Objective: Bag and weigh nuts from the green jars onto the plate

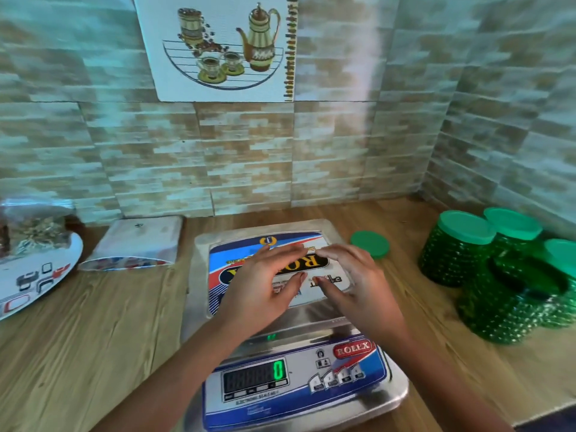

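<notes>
L hand (261,285) & R hand (352,282) side by side over scale pan (328,227), both grips released

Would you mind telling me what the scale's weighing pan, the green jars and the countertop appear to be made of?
Weighing pan: likely stainless steel, brushed and shiny, judging by its grey sheen and reflections.
Green jars: probably translucent moulded plastic, glossy with a beaded texture; glass is possible.
Countertop: matte, with a wood-grain look; whether it is solid wood or laminate is unclear.
</notes>
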A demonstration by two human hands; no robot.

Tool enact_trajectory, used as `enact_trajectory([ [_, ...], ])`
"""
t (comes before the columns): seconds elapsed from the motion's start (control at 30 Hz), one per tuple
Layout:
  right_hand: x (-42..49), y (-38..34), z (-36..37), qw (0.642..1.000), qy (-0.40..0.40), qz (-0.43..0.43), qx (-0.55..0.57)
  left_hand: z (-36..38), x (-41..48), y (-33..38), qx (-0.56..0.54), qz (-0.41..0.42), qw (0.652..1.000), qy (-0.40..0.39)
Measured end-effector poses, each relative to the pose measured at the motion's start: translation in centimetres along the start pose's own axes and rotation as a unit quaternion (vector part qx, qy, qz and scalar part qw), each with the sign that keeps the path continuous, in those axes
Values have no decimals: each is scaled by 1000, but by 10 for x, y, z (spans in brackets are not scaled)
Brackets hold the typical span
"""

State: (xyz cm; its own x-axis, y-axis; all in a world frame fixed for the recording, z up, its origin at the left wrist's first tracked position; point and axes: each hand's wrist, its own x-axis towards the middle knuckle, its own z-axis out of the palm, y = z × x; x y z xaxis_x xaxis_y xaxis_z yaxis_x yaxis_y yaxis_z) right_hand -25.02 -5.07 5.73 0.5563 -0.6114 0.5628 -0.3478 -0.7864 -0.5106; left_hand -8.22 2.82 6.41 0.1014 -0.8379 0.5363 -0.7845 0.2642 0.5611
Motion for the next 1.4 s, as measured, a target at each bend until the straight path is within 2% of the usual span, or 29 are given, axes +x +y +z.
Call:
enact_trajectory([
  [0.17,-2,16,-15,999,15,23,-34,15,21,-2,10,7,1000,-12],
  [0.33,-9,35,-29,995,27,64,-69,33,42,2,-3,34,997,-67],
  [0.53,-26,55,-53,991,60,85,-87,67,80,12,24,58,983,-171],
  [0.67,-35,77,-77,988,71,96,-97,104,135,18,123,53,953,-273],
  [0.83,-43,113,-119,986,71,103,-114,182,208,8,256,-28,877,-406],
  [0.97,-53,146,-155,982,70,113,-136,242,241,-4,319,-106,828,-449],
  [1.1,-62,176,-187,979,80,130,-137,286,244,-23,297,-175,838,-422],
  [1.3,-69,210,-205,978,85,167,-95,312,240,-53,307,-244,827,-403],
  [1.4,-75,220,-204,977,97,177,-64,295,244,-29,321,-264,801,-430],
])
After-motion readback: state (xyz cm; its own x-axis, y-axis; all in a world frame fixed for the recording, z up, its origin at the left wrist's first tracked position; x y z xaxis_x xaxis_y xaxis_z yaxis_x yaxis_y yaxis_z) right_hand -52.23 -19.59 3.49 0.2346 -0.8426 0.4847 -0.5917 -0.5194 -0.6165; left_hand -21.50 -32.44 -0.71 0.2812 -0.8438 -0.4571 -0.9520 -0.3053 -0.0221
